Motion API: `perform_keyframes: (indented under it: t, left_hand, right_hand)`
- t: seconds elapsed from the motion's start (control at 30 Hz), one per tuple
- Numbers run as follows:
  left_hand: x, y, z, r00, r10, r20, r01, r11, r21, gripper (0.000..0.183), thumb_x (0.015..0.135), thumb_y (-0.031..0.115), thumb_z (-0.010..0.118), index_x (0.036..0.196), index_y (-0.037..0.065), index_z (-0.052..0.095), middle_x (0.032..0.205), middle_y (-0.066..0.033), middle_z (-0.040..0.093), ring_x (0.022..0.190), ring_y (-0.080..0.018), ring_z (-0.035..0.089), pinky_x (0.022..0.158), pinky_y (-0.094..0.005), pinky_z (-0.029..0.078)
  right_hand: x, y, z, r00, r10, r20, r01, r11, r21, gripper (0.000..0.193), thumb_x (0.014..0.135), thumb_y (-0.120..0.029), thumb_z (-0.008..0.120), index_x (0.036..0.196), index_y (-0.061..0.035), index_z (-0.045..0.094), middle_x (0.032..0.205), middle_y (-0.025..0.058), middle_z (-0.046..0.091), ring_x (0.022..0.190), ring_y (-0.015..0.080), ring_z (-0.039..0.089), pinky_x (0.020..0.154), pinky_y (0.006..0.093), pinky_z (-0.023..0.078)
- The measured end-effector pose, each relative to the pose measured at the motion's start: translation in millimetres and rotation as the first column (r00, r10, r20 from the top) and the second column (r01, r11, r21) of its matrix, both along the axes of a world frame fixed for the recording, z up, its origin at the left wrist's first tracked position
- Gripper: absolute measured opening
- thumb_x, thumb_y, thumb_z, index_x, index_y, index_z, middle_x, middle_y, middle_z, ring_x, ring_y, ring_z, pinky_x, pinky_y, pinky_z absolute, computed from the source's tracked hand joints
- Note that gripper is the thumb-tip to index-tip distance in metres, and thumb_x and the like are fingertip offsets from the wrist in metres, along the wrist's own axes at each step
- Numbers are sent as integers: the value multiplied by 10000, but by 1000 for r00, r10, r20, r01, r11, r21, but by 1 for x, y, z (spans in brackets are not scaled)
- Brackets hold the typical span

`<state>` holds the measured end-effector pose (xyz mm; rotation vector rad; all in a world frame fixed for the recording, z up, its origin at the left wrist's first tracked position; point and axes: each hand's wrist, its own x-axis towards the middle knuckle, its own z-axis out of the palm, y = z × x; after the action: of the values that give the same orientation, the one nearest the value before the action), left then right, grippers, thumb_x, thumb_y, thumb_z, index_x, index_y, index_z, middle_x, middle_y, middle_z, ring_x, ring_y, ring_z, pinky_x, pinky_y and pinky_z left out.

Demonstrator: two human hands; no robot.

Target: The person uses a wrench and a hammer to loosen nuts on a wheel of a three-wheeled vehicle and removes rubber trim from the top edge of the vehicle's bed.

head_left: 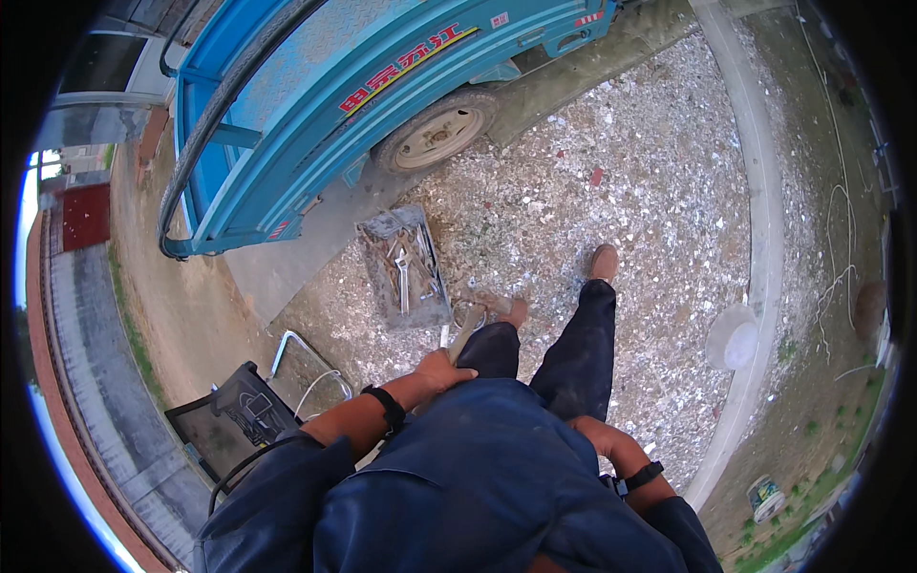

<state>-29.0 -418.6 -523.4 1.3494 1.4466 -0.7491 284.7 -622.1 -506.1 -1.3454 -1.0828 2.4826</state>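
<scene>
My left hand (443,371) is closed round a pale wooden handle (465,331), beside my left thigh. The handle slants down towards the ground near my left shoe, where its far end is hard to make out. Close by stands a grey metal tool tray (416,319), with a large adjustable wrench (403,282) and several other tools lying in it. My right hand (590,432) is at my right hip, largely covered by my clothing, and its fingers are hidden.
A blue cargo truck bed (287,181) with a wheel (439,136) stands ahead to the left. At my left are a black case-like object (234,415) and a bent metal frame (279,351). A white round object (734,337) sits by the concrete strip (761,239) on the right.
</scene>
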Motion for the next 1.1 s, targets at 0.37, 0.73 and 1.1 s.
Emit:
perform_keyframes:
  t: [0.37, 0.73, 1.1]
  left_hand:
    - [98, -82, 28, 642, 759, -106, -739, 575, -352, 409, 800, 219, 745, 1085, -52, 634, 933, -137, 694, 815, -205, 673, 710, -333, 544]
    - [182, -79, 129, -101, 959, -263, -831, -227, -508, 224, 859, 40, 680, 1069, -6, 617, 903, -82, 675, 755, -166, 672, 674, -314, 569]
    - [146, -66, 33, -72, 972, -226, -840, -181, -512, 98, 844, 90, 680, 863, 69, 586, 714, -21, 589, 567, -123, 553, 513, -263, 464]
  right_hand:
    - [189, 139, 0, 916, 362, -172, -394, 895, -210, 365, 836, -242, 699, 1085, 24, 679, 1036, 140, 721, 960, 175, 646, 871, 325, 490]
    - [225, 219, -14, 607, 794, 37, -793, 603, 89, 327, 903, -340, 597, 990, -34, 672, 949, 195, 692, 907, 335, 664, 799, 426, 499]
    - [141, 388, -31, 768, 239, 594, -640, 269, 720, 112, 799, -166, 700, 904, -128, 699, 832, 87, 629, 755, 298, 622, 664, 400, 515]
